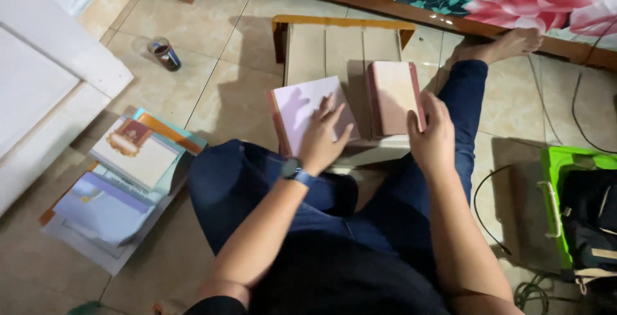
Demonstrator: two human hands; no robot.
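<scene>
Head view: left hand (323,136) lies flat, fingers spread, on a pale-covered book (307,106) atop a small wooden surface (334,42). Right hand (432,136) rests open against the near edge of a pink book (393,96) just beside it. Book stack (122,186) on floor, well left.

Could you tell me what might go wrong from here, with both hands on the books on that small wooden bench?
The pale book under the left hand overhangs the bench edge, so it could slide off onto the lap. The pink book at the right hand also sits near the front edge and might tip. The glass of dark drink stands on the floor near the stacked booklets; a knock could spill it towards them.
</scene>
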